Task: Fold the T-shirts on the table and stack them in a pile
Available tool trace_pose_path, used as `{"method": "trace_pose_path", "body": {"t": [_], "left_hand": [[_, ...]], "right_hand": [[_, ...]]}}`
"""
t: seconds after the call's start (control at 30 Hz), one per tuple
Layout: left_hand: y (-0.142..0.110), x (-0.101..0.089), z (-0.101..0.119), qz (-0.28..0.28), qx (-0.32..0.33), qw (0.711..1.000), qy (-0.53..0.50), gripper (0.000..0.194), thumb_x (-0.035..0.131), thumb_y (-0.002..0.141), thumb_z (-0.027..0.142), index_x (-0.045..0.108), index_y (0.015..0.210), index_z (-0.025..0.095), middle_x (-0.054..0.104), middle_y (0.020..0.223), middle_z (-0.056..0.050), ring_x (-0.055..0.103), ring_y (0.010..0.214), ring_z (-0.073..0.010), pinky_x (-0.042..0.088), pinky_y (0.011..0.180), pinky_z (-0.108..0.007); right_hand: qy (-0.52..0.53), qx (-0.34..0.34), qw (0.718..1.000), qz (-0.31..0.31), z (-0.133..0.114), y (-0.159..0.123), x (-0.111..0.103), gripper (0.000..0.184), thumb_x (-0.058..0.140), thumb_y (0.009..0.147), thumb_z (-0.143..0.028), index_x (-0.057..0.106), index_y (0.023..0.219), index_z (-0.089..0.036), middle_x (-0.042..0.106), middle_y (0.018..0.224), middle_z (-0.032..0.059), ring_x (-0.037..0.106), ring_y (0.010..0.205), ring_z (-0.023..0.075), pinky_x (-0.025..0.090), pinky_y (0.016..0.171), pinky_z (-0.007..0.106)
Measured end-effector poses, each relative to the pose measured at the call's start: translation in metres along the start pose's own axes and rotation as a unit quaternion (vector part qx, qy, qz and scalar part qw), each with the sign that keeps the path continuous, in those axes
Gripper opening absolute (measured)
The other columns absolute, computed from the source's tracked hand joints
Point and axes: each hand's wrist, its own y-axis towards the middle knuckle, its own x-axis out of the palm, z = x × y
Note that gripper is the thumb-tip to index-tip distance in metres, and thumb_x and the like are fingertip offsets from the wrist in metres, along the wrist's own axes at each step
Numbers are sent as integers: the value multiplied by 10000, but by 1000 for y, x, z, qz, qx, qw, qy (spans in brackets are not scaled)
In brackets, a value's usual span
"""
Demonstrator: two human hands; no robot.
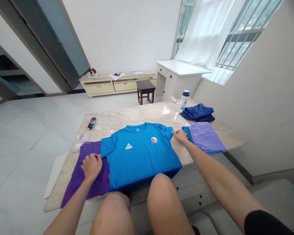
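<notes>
On the marble tabletop (142, 114), a blue T-shirt (139, 153) spread flat, soft and light, likely easiest to take at the sleeves; left hand (91, 166) with fingers together on purple cloth (93, 184), right hand (180, 135) with fingers resting at the sleeve, neither clamped.

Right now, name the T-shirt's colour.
The T-shirt is bright blue, best seen in the head view.

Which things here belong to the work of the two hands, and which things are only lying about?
Belonging to the work:
- left hand, on the purple garment
- right hand, at the sleeve of the blue PEAK T-shirt
- lilac cloth
- navy clothes

Lying about:
- water bottle
- bundle of pens
- dark wooden stool
</notes>
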Motion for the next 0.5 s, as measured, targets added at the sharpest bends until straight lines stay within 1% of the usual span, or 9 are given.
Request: {"method": "trace_pose_path", "body": {"t": [0.07, 0.1, 0.17, 0.23, 0.27, 0.33, 0.4, 0.43, 0.5], "left_hand": [[-10, 10, -2, 35, 43, 998, 43, 479, 302, 1086, 412, 662, 1240, 136, 668, 1285, -257, 613, 1232, -439, 491, 992, -551], [-12, 14, -3, 46, 55, 996, 56, 493, 282, 1093, 402, 657, 1250, 123, 660, 1273, -255, 605, 1218, -434, 484, 979, -540], [-12, 20, -4, 53, 64, 994, 70, 497, 268, 1102, 392, 651, 1253, 114, 653, 1250, -245, 598, 1195, -425, 474, 956, -515], [-9, 21, -5, 50, 67, 994, 75, 479, 280, 1103, 388, 649, 1248, 119, 654, 1235, -233, 597, 1182, -416, 465, 941, -494], [-8, 22, -5, 48, 70, 993, 76, 472, 285, 1104, 386, 648, 1249, 122, 654, 1232, -229, 597, 1177, -412, 461, 932, -485], [-6, 21, -5, 48, 73, 993, 80, 467, 287, 1105, 381, 648, 1249, 123, 655, 1222, -228, 600, 1166, -406, 455, 911, -470], [-7, 20, -5, 49, 76, 993, 82, 469, 286, 1107, 379, 651, 1250, 121, 657, 1212, -229, 604, 1156, -403, 449, 890, -458], [-8, 20, -4, 52, 78, 992, 83, 471, 286, 1108, 380, 653, 1251, 121, 658, 1209, -229, 606, 1154, -403, 446, 882, -454], [-10, 19, -3, 58, 81, 992, 84, 480, 281, 1110, 379, 658, 1248, 117, 660, 1209, -230, 607, 1153, -404, 441, 871, -450]], "right_hand": [[11, 14, 999, 27, -9, 8, 11, 580, 632, 994, -686, 795, 1233, -184, 716, 1395, 239, 614, 1406, 429, 514, 1100, 498], [12, 7, 999, 37, -13, 12, 15, 558, 659, 982, -673, 798, 1217, -186, 725, 1381, 230, 607, 1410, 429, 498, 1116, 499], [15, -16, 999, 44, -20, 22, 22, 434, 711, 973, -577, 801, 1162, -197, 765, 1304, 189, 643, 1359, 397, 496, 1105, 463], [37, -42, 998, 41, -24, 29, 25, 302, 719, 973, -451, 787, 1114, -193, 799, 1199, 147, 709, 1243, 336, 520, 1038, 387], [56, -49, 996, 44, -23, 32, 24, 266, 705, 978, -408, 773, 1106, -184, 806, 1160, 137, 730, 1185, 308, 528, 1001, 352], [99, -50, 991, 73, -16, 34, 18, 269, 664, 1000, -378, 736, 1144, -163, 807, 1137, 142, 747, 1116, 274, 535, 967, 316], [124, -39, 985, 114, 0, 33, 9, 309, 627, 1021, -376, 695, 1220, -150, 800, 1154, 155, 748, 1108, 263, 538, 984, 312], [122, -27, 984, 128, 9, 32, 4, 324, 626, 1019, -365, 680, 1250, -145, 794, 1169, 160, 746, 1114, 262, 540, 992, 314], [88, 2, 989, 122, 30, 27, -5, 364, 675, 977, -335, 665, 1281, -135, 785, 1175, 163, 746, 1102, 263, 556, 968, 317]]}}
